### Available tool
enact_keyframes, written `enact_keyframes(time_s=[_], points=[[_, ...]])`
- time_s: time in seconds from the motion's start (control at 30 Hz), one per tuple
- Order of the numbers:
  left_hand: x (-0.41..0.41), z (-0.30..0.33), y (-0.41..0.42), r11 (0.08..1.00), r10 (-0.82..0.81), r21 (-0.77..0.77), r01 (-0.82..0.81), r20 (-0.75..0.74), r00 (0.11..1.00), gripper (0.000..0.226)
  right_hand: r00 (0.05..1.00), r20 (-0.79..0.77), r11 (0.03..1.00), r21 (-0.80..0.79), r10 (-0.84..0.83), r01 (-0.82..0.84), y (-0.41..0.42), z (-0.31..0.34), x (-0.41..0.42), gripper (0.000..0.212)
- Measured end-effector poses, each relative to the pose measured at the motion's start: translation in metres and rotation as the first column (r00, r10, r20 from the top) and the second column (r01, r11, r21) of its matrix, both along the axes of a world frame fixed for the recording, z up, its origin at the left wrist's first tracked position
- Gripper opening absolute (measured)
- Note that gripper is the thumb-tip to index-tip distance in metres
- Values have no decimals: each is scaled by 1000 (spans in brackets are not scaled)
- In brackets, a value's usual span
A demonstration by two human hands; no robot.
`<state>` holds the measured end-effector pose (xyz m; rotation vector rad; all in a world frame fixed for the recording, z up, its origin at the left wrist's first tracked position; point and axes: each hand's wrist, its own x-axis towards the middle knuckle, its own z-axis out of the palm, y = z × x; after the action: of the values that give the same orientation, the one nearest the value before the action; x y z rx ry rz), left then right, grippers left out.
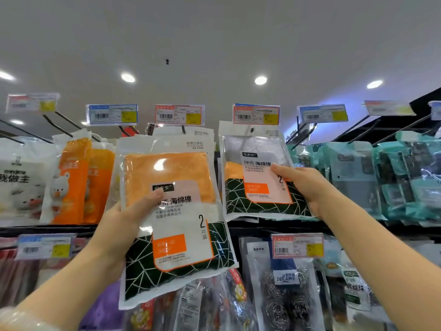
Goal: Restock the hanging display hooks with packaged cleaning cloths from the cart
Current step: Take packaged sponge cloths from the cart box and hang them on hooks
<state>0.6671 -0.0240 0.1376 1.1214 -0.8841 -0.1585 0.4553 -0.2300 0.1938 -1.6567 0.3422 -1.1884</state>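
Observation:
My left hand (pixel 124 223) grips an orange cloth pack (pixel 171 177) by its left edge, thumb on the front, and holds it up in front of the middle hook. Another pack of the same kind (pixel 191 133) hangs right behind it on that hook. My right hand (pixel 303 185) holds the right side of a grey cloth pack (pixel 250 149), which hangs on the hook (pixel 251 128) under a red price tag (pixel 255 114). The cart is out of view.
Orange duck-print packs (pixel 71 180) hang to the left, teal packs (pixel 353 173) to the right. Price tags (pixel 112 114) stick out on hook arms above. Steel scourers (pixel 284 299) and other packs hang on the row below.

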Motion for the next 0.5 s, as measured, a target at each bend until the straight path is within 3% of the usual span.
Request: enact_keyframes(time_s=[0.27,0.5], points=[[10,-9,-6,1000,-4,-23,4,-14,1000,47,998,-26,998,-48,-49,48,-4,3,-5,24],[7,-15,-2,999,-23,-34,23,-3,1000,58,972,-90,972,-113,-218,208,-25,7,19,31]])
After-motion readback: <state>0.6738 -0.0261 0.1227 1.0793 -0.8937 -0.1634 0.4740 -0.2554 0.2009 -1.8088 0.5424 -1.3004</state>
